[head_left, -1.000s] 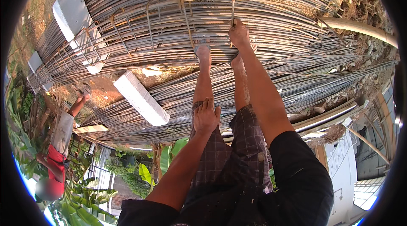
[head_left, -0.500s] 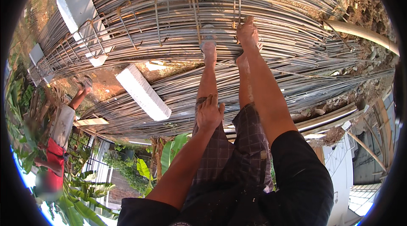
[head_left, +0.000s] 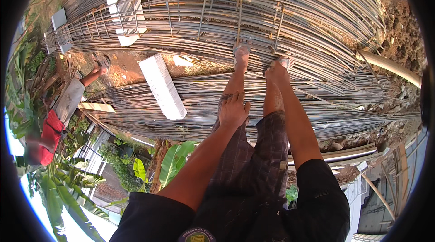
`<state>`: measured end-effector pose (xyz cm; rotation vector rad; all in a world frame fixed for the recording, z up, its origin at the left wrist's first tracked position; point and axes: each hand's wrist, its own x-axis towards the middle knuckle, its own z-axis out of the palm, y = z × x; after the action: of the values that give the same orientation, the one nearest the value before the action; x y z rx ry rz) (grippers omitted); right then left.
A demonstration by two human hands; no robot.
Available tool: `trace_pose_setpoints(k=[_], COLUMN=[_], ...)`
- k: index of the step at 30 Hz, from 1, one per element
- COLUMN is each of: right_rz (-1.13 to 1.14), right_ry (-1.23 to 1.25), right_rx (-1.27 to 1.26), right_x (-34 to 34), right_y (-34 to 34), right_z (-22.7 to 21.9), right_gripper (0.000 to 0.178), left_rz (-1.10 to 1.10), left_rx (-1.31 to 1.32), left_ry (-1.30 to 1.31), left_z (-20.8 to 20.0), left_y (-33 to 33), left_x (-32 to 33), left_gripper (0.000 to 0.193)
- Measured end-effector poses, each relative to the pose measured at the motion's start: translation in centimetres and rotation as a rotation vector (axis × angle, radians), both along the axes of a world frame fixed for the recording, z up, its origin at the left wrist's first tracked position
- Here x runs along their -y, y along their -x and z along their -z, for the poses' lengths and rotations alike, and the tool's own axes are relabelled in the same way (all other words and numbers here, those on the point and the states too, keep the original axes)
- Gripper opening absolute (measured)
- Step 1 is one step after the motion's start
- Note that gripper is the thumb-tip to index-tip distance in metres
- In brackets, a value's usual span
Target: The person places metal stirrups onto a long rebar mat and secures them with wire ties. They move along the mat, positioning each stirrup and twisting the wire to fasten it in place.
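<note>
My left hand (head_left: 233, 111) lies on my left knee with its fingers stretched out, holding nothing. Lower down, my right hand (head_left: 277, 74) hangs in front of my right foot, just below the near edge of a rebar cage (head_left: 202, 14). Its fingers look curled; whatever they hold, if anything, is hidden. The cage is made of long bars with rectangular rusty stirrups and runs across the view. Under it lie many loose steel bars (head_left: 317, 19). My feet, in sandals, are set among the bars by the cage.
A white block (head_left: 121, 1) lies under the cage at the left, and a second white block (head_left: 163, 87) sits on the nearer bars (head_left: 217, 103). A bamboo pole (head_left: 392, 67) is at right. Another person in a red top (head_left: 52, 135) is at far left.
My right hand has come away from the cage stirrup and drawn back to my right foot. The view has shifted, so the cage appears farther right. My left hand stays on the knee.
</note>
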<state>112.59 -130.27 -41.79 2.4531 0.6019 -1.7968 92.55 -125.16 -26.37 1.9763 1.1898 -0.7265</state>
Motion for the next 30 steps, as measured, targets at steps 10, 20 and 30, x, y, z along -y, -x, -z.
trace_pose_setpoints(k=[10,20,30], right_rz=[0.031,0.363,0.159], right_ry=[-0.087,-0.086,0.054], right_rx=[0.038,-0.206,-0.096], right_x=[8.2,13.0,13.3], right_y=[3.5,7.0,1.9], right_z=[4.9,6.5,4.3], right_gripper=[0.037,0.021,0.03], left_rz=[-0.29,0.12,0.483], left_rx=[-0.092,-0.257,-0.221], left_ry=[0.064,-0.192,0.275], left_z=[2.9,28.5,23.5], left_y=[3.6,14.7,22.2], left_x=[3.7,-5.9,-6.7], left_gripper=[0.044,0.058,0.025])
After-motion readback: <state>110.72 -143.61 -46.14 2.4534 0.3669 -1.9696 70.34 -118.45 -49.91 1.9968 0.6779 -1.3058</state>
